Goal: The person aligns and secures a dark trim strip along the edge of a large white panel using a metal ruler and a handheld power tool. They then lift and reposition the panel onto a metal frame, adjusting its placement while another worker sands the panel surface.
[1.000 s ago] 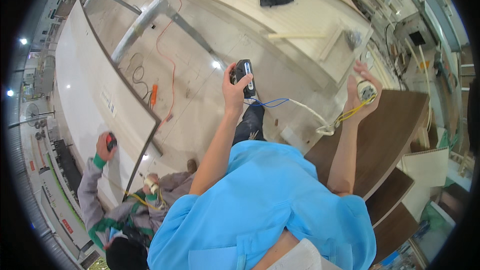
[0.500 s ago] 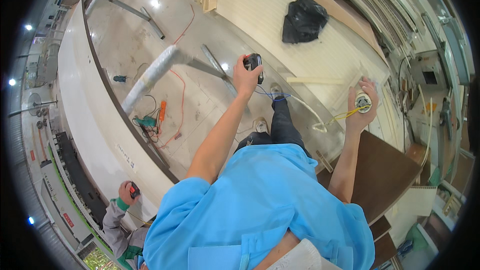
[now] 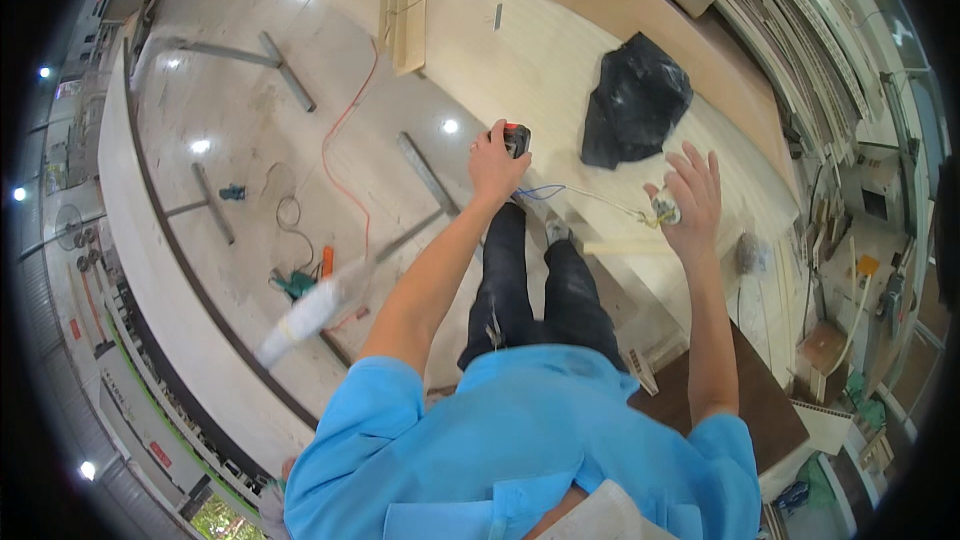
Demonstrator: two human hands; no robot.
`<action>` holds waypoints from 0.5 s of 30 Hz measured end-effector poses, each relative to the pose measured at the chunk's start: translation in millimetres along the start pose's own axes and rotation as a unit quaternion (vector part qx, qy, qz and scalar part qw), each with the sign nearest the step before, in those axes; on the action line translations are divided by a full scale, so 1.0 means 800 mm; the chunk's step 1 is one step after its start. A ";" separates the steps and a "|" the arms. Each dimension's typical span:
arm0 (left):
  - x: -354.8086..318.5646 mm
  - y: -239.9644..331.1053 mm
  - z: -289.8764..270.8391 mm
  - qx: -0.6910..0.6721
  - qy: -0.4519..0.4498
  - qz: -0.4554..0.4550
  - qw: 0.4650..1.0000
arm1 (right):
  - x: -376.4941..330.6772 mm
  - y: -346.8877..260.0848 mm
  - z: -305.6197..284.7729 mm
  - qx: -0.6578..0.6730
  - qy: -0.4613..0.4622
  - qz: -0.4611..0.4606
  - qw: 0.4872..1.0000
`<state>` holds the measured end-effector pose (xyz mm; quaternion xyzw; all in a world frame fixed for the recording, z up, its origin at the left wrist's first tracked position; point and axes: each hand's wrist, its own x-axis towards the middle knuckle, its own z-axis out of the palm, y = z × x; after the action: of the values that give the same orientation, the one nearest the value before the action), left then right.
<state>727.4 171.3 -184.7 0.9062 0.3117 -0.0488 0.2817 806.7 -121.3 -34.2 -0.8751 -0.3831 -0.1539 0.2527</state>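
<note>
- Closer together now: our left hand (image 3: 497, 168) and right hand (image 3: 694, 202).
- Left wraps the pack (image 3: 517, 141); right cradles the cylinder (image 3: 666, 206), upper fingers spread.
- Wires (image 3: 563, 187) still link both.

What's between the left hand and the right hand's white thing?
In the head view: a blue wire loop by the left hand, a pale cord, then yellow wire at the white thing.

A glossy, smudged grey floor (image 3: 315, 155) mirrors several bright spots of light (image 3: 450, 126). Lamps (image 3: 44, 72) glow along the left rim, near a standing fan (image 3: 68, 225) and a corrugated wall (image 3: 48, 340). Long panels (image 3: 815, 35) stack at upper right; greenery (image 3: 225, 520) shows at lower left.
</note>
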 end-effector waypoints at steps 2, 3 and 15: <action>0.063 -0.009 0.037 -0.011 -0.010 0.013 1.000 | 0.017 0.016 0.042 -0.023 -0.032 0.000 0.999; 0.095 -0.014 0.058 -0.014 -0.009 0.021 1.000 | 0.022 0.023 0.060 -0.031 -0.051 0.002 0.998; 0.382 -0.028 0.263 0.002 -0.031 0.090 0.995 | 0.149 0.100 0.290 -0.095 -0.144 -0.039 0.984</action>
<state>977.5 236.2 -452.3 0.9291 0.2196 -0.0519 0.2930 962.7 33.0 -196.6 -0.8926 -0.4326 -0.0720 0.1047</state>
